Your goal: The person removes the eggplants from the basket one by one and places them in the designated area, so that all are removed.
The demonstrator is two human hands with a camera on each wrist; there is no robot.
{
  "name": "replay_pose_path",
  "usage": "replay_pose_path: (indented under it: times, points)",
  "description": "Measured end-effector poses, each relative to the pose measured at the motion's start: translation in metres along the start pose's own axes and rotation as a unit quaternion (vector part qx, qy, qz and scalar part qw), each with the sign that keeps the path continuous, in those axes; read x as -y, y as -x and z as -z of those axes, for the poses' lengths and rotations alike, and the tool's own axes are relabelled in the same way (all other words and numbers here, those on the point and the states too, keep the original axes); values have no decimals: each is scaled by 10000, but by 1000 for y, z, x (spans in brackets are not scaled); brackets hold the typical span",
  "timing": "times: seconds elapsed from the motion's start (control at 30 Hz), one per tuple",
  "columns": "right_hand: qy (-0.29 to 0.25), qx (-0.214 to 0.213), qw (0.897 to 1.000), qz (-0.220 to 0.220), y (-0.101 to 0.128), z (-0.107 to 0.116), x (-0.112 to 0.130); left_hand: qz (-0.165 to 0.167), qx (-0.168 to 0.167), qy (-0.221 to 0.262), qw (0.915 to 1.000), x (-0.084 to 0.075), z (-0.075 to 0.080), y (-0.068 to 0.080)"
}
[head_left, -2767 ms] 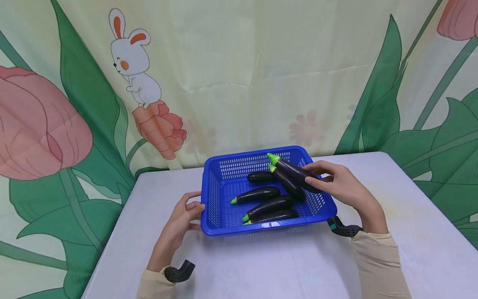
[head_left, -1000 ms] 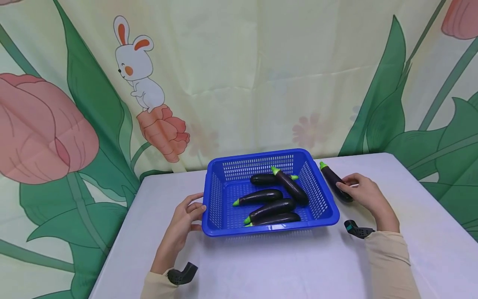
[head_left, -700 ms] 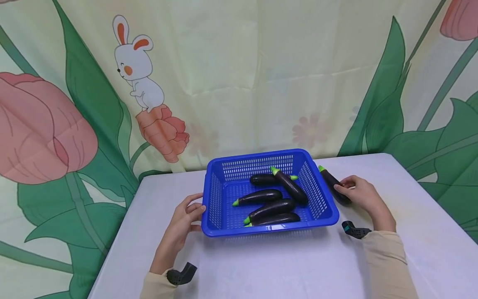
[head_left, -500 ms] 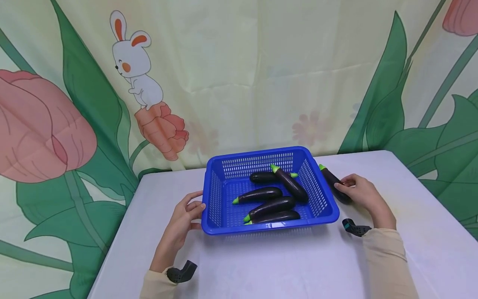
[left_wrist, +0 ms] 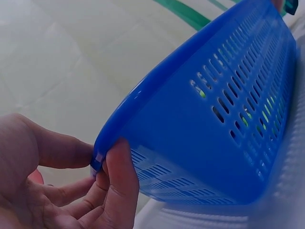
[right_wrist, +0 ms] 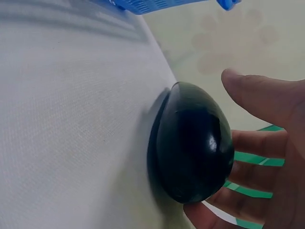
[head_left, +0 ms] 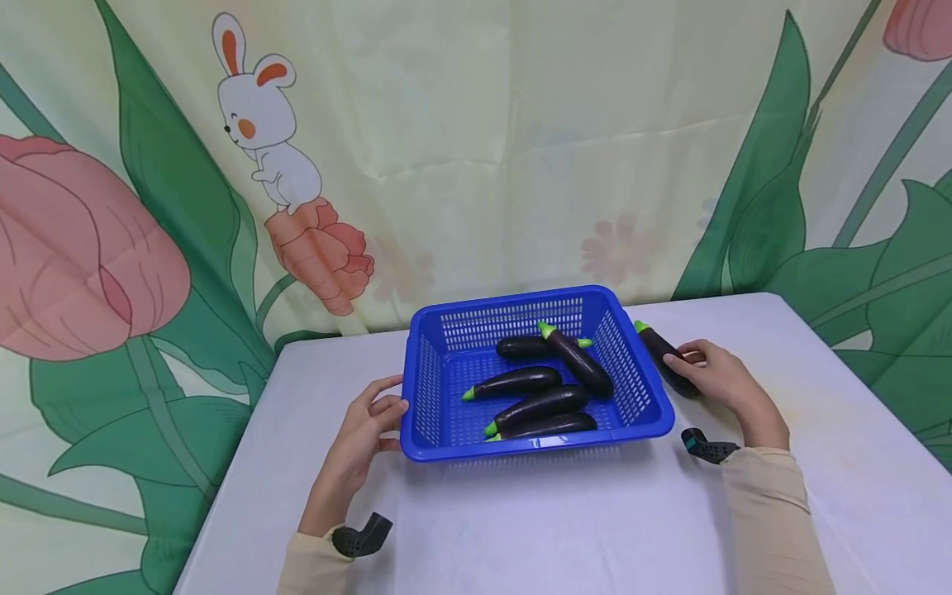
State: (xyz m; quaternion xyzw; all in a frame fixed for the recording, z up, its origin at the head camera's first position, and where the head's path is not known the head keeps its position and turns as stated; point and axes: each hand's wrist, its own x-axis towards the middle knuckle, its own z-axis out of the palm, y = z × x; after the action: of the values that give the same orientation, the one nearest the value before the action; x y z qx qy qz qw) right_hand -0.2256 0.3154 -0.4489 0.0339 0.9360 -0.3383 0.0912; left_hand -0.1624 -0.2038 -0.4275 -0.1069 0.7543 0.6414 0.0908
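My left hand pinches the left rim of a blue plastic basket; in the left wrist view the thumb and fingers are on both sides of that rim. Several dark purple eggplants with green stem ends lie in the basket. Another eggplant lies on the table just right of the basket, its green end pointing away. My right hand is around its near end. In the right wrist view, the thumb stands off this eggplant, while the fingers lie along its side.
A white cloth covers the table. Behind it hangs a pale backdrop printed with tulips, leaves and a rabbit. Both wrists carry black devices, one on the left and one on the right.
The right hand has carried one eggplant out over the basket's right side and down to the table, and its thumb has loosened. The left hand stays at the rim.
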Motion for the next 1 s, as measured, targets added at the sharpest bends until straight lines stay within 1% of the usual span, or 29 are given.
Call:
replay_pose_path:
  times: [0.2,0.37,0.5,0.63,0.77,0.87,1.0]
  points:
    - [25,-137,9998,156,2,2,1,-5,-11,1,10000,1,0,0]
    - [31,-429,9986,323,5,4,4,1,-5,14,10000,1,0,-1]
    - [-34,-697,9969,360,7,6,10,24,-11,31,10000,1,0,-1]
    - [-77,-810,9957,447,8,8,17,28,-14,10,10000,1,0,-1]
    - [-129,-932,9938,586,11,9,25,38,26,33,10000,1,0,0]
    - [-245,-1044,9912,781,16,10,37,54,43,60,10000,1,0,0]
    - [-328,-1025,9884,1069,23,9,53,45,41,49,10000,0,1,1]
